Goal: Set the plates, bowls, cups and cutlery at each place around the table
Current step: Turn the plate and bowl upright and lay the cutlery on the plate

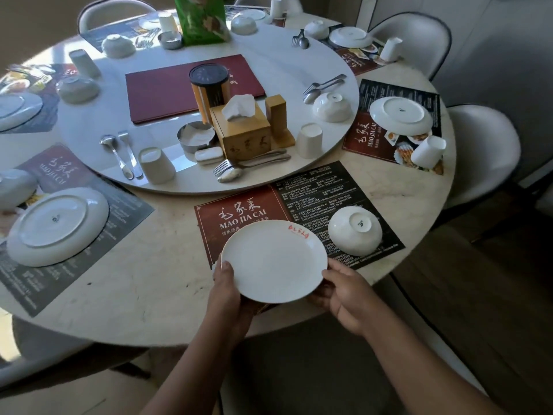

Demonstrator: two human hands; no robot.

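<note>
Two hands hold a white plate (273, 262) face-up over the placemat (236, 211) at the near edge of the counter (143, 292). The left hand (227, 283) and right hand (344, 298) each have a grip closed round opposite rims. An upturned bowl (354, 230) sits just to the right, apart.

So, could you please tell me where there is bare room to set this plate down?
The near placemat is bare on its red left half, left of the upturned bowl, beneath the held plate. Bare tabletop also lies between that mat and the left placemat. The turntable is crowded along its near edge: cup, fork, spoon.
</note>
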